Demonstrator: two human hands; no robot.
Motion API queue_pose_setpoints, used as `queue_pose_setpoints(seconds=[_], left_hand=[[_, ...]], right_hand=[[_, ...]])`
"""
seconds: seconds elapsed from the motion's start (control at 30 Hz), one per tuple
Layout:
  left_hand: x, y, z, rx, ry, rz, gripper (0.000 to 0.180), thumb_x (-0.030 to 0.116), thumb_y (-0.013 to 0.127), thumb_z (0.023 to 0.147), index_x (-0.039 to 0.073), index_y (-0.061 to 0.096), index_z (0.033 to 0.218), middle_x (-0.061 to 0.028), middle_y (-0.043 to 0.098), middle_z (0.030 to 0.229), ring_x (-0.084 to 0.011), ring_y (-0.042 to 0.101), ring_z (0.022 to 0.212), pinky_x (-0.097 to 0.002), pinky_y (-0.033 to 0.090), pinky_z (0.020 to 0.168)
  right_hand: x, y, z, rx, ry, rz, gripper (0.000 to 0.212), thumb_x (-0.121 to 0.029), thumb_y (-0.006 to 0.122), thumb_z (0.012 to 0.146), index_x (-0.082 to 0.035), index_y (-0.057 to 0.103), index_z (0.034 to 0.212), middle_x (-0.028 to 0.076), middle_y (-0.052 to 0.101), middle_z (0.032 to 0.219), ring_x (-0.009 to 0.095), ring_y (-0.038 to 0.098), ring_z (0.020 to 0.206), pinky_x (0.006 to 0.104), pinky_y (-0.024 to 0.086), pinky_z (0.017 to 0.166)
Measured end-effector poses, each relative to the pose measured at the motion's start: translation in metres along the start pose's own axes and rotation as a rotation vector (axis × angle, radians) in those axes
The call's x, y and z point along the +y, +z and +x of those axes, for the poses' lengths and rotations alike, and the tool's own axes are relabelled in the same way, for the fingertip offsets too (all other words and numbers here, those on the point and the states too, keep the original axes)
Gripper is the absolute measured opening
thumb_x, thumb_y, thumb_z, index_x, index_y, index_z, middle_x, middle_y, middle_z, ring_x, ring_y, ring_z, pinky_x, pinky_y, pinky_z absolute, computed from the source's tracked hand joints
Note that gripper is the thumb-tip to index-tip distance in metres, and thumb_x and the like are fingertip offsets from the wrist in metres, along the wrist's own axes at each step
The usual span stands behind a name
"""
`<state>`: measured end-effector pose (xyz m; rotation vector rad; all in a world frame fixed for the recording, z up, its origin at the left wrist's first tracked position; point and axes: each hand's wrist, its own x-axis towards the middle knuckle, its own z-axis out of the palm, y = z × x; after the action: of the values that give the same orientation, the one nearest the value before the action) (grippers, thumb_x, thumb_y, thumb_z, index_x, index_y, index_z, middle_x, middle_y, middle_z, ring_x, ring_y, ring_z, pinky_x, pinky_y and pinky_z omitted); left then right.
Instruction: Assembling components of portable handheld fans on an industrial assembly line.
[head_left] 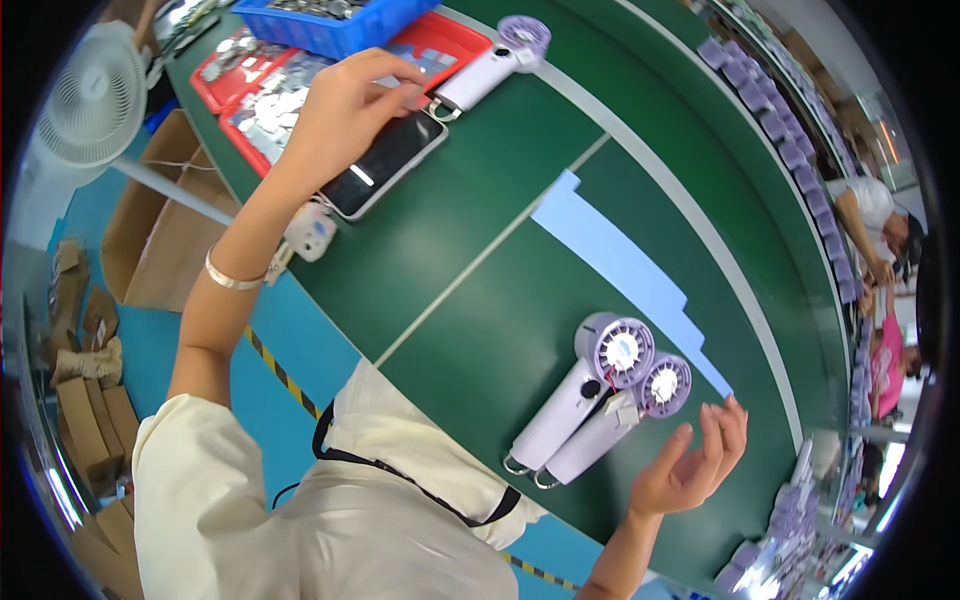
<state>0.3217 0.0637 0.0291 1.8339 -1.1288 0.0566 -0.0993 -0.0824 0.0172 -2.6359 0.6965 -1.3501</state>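
My left hand (350, 105) is at the far left, over a dark-screened phone (385, 165) and the edge of a red tray (468, 48). Its thumb and fingertips come together in a pinch; whatever is between them is too small to make out. Just beyond those fingertips lies a lilac handheld fan (480, 78) with a metal ring at its handle end. My right hand (695, 460) is open, fingers loosely curled, beside two more handheld fans (555, 415) (600, 440) lying side by side. Their round heads show exposed white centres, with red wire visible. Its fingertips are near the end of a stepped light-blue strip (630, 260).
Small silvery pieces fill the red tray's compartments, and a blue bin (340, 30) of metal parts sits over it. A white fan (95, 95) and cardboard box (165, 215) stand left of the green table (450, 290). Lilac parts (770, 120) line the far side; people work beyond.
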Motion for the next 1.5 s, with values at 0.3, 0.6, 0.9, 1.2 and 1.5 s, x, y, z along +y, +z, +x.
queue_pose_setpoints(seconds=[0.3,0.6,0.9,1.2,1.5], left_hand=[[0.126,0.1,-0.021,-0.738,-0.218,-0.915,0.014,-0.001,0.075,0.084,-0.002,0.067,0.095,-0.0068,0.069,0.092,-0.0114,0.068,0.082,-0.0228,0.056,0.079],[0.138,0.115,-0.039,-0.779,-0.247,-0.998,0.018,-0.003,0.072,0.085,-0.004,0.063,0.101,-0.009,0.07,0.09,-0.0138,0.071,0.087,-0.0231,0.058,0.08],[0.131,0.122,-0.049,-0.687,-0.2,-0.977,0.021,-0.003,0.07,0.087,-0.003,0.062,0.106,-0.0075,0.067,0.101,-0.0123,0.069,0.094,-0.0234,0.057,0.081],[0.09,0.159,-0.064,-0.612,0.313,-0.615,0.077,0.011,0.084,0.067,0.005,0.052,0.137,-0.0121,0.055,0.139,-0.0298,0.053,0.128,-0.041,0.045,0.105],[0.087,0.168,-0.071,-0.722,0.218,-0.664,0.073,0.013,0.083,0.067,0.004,0.055,0.134,-0.013,0.061,0.132,-0.0325,0.061,0.117,-0.0399,0.05,0.098]], right_hand=[[-0.052,0.022,0.058,-0.258,-0.059,-0.002,0.041,-0.004,0.08,0.075,0.001,0.068,0.113,0.013,0.065,0.112,0.036,0.06,0.111,0.0465,0.045,0.099],[-0.042,0.029,0.05,-0.225,-0.058,-0.061,0.038,0.002,0.082,0.068,-0.005,0.072,0.104,0.006,0.07,0.102,0.032,0.061,0.109,0.0435,0.045,0.097],[-0.041,0.032,0.057,-0.228,-0.101,-0.185,0.035,0.002,0.081,0.066,-0.004,0.073,0.1,0.007,0.068,0.097,0.034,0.06,0.111,0.0419,0.049,0.093],[-0.008,0.036,0.05,-0.48,0.066,0.029,0.03,-0.006,0.083,0.066,-0.009,0.075,0.095,0.003,0.067,0.093,0.031,0.06,0.111,0.0432,0.042,0.098],[-0.009,0.041,0.052,-0.54,0.081,0.032,0.03,-0.006,0.085,0.063,-0.01,0.076,0.091,0.001,0.066,0.089,0.031,0.06,0.11,0.042,0.043,0.096]])
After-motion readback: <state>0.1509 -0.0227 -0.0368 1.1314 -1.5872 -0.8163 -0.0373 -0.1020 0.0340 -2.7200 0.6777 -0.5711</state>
